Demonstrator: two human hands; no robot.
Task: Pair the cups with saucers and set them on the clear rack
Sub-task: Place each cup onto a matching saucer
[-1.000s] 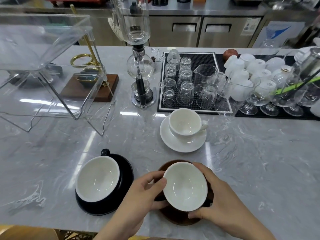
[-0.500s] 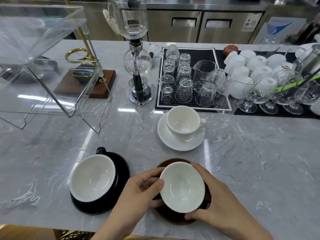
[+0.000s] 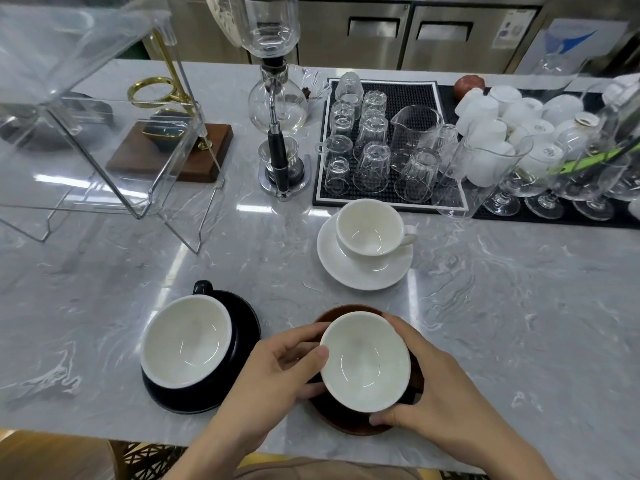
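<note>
Three cups sit on three saucers; left hand and right hand both grasp the brown cup.

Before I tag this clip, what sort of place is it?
Probably a café bar: a siphon brewer, upturned glasses on a bar mat and steel undercounter fridges behind the counter.

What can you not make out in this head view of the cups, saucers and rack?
- Brown saucer: mostly hidden under the cup and both hands.
- That cup's handle: hidden by the right hand or left hand.
- Clear rack: cut off by the left and top edges.
- White cups at the back: blurred behind glasses.
</note>
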